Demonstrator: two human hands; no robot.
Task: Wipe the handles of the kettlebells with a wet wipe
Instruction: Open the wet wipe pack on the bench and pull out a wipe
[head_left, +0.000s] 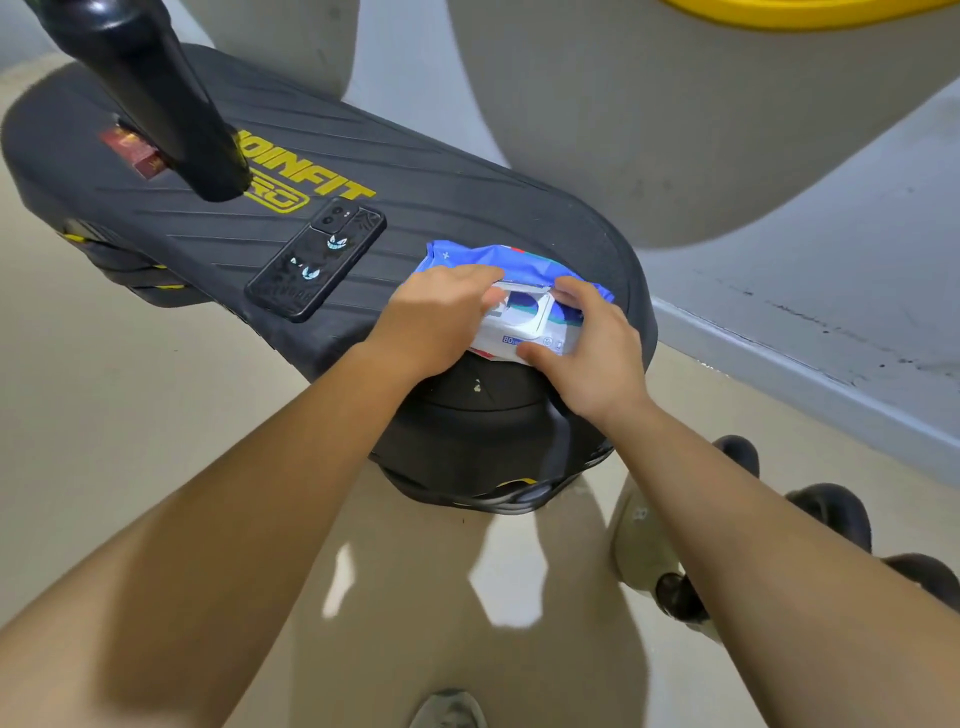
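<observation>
Black phone (316, 260) flat on ribbed black platform (441, 197); red box (132, 150) beside post (150, 88).

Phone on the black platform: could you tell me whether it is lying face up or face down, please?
Face down: the phone shows its camera module and patterned back, lying flat on the platform.

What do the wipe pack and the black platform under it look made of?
The wipe pack: thin glossy plastic film, creased and crinkled, with a stiffer white plastic flip lid. The platform: probably matte black rubber or rubbery plastic, with moulded ridges and printed yellow lettering.
</observation>
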